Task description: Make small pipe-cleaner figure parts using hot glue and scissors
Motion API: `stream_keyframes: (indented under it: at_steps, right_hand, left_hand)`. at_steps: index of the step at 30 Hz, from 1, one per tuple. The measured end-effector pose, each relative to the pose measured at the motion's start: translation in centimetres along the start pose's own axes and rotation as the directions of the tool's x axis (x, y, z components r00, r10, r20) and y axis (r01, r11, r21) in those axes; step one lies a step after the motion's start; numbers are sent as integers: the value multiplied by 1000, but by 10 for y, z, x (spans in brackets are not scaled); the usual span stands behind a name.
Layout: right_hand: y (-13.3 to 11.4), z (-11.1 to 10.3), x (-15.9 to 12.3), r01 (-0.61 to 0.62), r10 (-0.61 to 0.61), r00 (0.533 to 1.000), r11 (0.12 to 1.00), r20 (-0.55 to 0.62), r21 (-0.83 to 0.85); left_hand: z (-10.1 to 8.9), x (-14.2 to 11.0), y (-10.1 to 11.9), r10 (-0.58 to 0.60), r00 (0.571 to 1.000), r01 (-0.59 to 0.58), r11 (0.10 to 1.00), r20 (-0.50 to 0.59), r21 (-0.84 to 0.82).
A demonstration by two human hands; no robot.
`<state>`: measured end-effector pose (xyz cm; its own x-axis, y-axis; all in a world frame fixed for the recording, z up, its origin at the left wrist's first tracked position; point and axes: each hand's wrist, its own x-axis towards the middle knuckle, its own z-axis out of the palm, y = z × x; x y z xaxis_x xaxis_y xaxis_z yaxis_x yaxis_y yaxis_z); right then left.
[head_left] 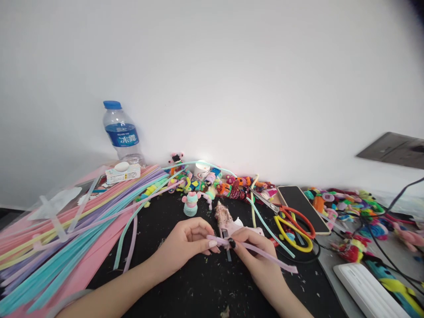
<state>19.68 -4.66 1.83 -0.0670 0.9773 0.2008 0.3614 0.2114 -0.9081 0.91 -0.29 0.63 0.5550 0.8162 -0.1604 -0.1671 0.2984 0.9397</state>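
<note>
Both hands meet over the black work surface [198,291], pinching one lilac pipe cleaner [270,256]. My left hand [188,240] is closed on its bent end, thumb against fingertips. Close beside it, my right hand [256,251] grips the same strip between thumb and index finger, and the free end sticks out to the right. Just behind the fingers lies a pink glue gun [232,226] with a crusted brown nozzle, partly hidden by my hands. A small turquoise and pink pipe-cleaner figure [191,204] stands behind my left hand.
Bundled pastel pipe cleaners [109,234] spread across the left. A water bottle [122,137] leans near the wall. Scissors [294,227] with red and yellow handles lie right, by a phone [303,207]. A white power strip [367,291] and black cables are at far right, among fuzzy figures [344,205].
</note>
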Motion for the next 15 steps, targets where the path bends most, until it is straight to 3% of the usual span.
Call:
stream_keyframes:
  at_steps: [11, 15]
  right_hand:
    - [1, -4, 2, -54, 53, 996, 999, -77, 0]
    - [0, -2, 0, -55, 55, 998, 998, -28, -11]
  left_hand:
    - [-4, 2, -2, 20, 999, -24, 995, 50, 93]
    - [-1, 0, 1, 35, 999, -40, 989, 41, 143]
